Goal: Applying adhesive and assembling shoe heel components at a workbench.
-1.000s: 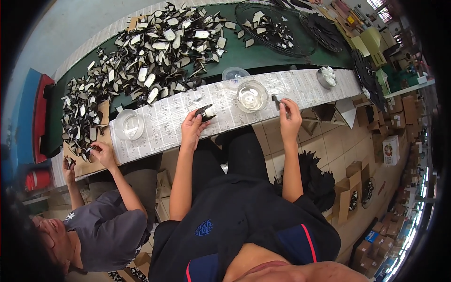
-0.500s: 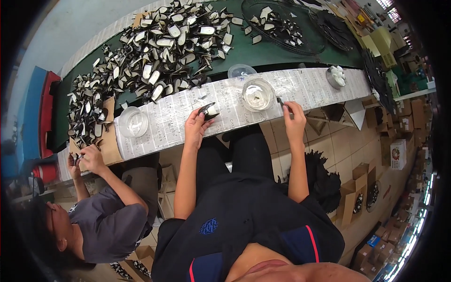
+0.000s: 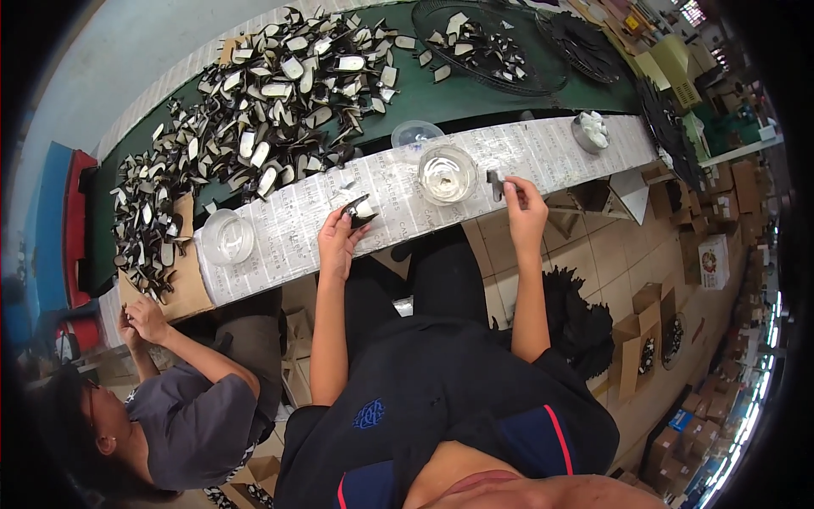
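My left hand (image 3: 337,243) grips a black shoe heel (image 3: 358,212) with a pale flat face, above the table's front edge. My right hand (image 3: 525,208) pinches a thin, flat black strip (image 3: 495,184), which sticks out from the fingertips toward a clear bowl. That round bowl (image 3: 423,188) stands between my hands and holds a whitish, glossy substance. A heap of similar black heels with pale faces (image 3: 267,102) covers the far left of the table.
On the left a co-worker (image 3: 191,399) handles something small beside brown cardboard (image 3: 188,288). Another clear tub (image 3: 229,239) stands left of me, a clear lid (image 3: 415,134) behind the bowl, and a metal cup of white lumps (image 3: 591,133) at right. Black wire trays (image 3: 543,76) lie far back.
The view has shifted slightly, so the table sits further left. In my right hand the black strip now shows its flat side more fully. The co-worker's hands have drawn closer together.
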`<action>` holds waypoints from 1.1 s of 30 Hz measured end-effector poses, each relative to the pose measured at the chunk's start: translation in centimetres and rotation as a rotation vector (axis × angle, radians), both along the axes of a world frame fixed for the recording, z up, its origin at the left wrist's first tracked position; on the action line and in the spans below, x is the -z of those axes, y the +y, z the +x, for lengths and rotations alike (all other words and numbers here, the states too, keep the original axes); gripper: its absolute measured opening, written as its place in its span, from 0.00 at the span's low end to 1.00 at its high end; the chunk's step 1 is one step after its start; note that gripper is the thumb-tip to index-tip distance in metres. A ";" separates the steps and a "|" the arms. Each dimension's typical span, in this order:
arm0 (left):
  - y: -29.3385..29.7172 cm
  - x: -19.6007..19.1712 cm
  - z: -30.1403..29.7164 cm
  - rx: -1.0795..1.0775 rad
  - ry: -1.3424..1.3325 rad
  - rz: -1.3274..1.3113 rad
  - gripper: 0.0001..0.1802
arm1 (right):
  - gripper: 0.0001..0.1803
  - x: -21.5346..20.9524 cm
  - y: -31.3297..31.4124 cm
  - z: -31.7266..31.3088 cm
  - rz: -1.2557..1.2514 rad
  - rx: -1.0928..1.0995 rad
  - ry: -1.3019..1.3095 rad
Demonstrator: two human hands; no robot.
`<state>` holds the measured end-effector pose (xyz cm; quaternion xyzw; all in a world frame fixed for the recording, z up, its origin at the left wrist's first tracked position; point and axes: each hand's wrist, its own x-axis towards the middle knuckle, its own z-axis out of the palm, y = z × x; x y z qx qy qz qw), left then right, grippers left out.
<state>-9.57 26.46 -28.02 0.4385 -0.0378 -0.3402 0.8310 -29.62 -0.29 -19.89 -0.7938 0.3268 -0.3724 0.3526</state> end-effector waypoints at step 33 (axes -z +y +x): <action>4.3 -18.0 -8.0 0.232 0.070 -0.328 0.25 | 0.12 0.0 -0.8 0.8 0.552 -0.105 -0.134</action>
